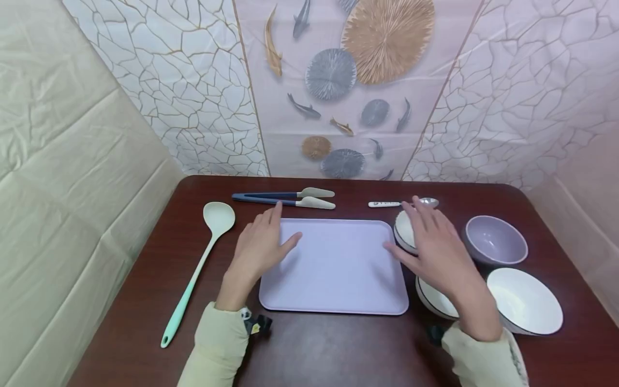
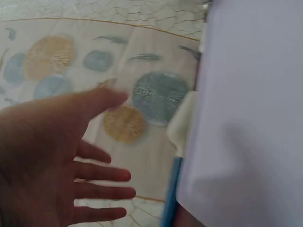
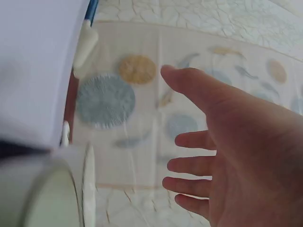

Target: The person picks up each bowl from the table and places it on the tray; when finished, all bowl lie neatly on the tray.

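Work is seemingly only beginning, with all handling left. A smooth cream-and-mint plastic-looking ladle [image 1: 197,271] is lying leftmost, untouched. The left hand [image 1: 259,240] is hovering, fingers apart, gripping nothing. Blue-handled, pale-tipped tongs [image 1: 290,202] are resting behind a flat lilac rectangular tray [image 1: 338,266] between both hands. The right hand [image 1: 437,255] is hovering, likewise unladen, near glossy round white bowls [image 1: 524,301].

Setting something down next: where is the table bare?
Brown table: nearside of the lilac rectangular tray; between it and the long green ladle, near the left hand. Crowded: right of tray, white round bowls, purple round bowl.
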### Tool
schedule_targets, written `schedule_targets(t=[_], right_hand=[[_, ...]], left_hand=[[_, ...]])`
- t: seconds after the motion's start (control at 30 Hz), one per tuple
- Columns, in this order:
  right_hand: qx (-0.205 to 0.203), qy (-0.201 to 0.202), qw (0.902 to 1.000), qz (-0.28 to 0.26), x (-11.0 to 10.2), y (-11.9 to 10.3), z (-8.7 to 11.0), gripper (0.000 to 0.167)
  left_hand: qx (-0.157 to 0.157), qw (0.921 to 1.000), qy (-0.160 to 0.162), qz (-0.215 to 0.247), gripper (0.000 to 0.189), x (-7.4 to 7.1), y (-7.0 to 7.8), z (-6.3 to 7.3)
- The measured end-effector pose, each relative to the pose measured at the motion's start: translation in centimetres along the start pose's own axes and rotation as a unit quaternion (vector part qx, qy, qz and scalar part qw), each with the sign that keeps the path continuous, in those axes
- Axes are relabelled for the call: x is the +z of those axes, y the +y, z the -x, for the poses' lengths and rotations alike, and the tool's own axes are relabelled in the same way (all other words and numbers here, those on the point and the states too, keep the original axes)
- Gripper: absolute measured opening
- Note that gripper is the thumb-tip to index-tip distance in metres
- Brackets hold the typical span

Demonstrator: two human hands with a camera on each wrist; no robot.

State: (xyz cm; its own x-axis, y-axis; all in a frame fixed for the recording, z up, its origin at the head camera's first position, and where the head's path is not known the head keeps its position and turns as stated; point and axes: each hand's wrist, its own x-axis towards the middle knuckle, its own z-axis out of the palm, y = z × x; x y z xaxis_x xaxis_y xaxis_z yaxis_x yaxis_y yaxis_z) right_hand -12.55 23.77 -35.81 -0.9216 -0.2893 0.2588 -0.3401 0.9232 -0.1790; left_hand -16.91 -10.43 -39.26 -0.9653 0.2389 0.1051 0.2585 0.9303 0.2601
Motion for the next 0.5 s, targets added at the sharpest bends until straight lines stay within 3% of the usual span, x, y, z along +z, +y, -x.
schedule_targets(t=[0.13,0.23,0.33,0.5], right_hand=[[0.026,0.047,0.9983,-0.022,-1.7,2.6,2.9,0.085],[0.073,0.078,0.9929,-0.052,-3.1,5.5,5.7,0.081],[0.118,0.102,0.9846,-0.079,-3.8,8.4,8.4,0.077],[0.179,0.105,0.9681,-0.14,-3.2,11.9,12.1,0.087]], left_hand=[[-0.029,0.9989,-0.005,0.037,0.077,1.3,-1.6,1.7],[-0.039,0.9946,-0.025,0.092,0.072,2.5,-2.9,3.2],[-0.046,0.9862,-0.035,0.155,0.068,3.5,-3.8,4.6],[-0.053,0.969,-0.037,0.239,0.074,4.8,-4.6,6.0]])
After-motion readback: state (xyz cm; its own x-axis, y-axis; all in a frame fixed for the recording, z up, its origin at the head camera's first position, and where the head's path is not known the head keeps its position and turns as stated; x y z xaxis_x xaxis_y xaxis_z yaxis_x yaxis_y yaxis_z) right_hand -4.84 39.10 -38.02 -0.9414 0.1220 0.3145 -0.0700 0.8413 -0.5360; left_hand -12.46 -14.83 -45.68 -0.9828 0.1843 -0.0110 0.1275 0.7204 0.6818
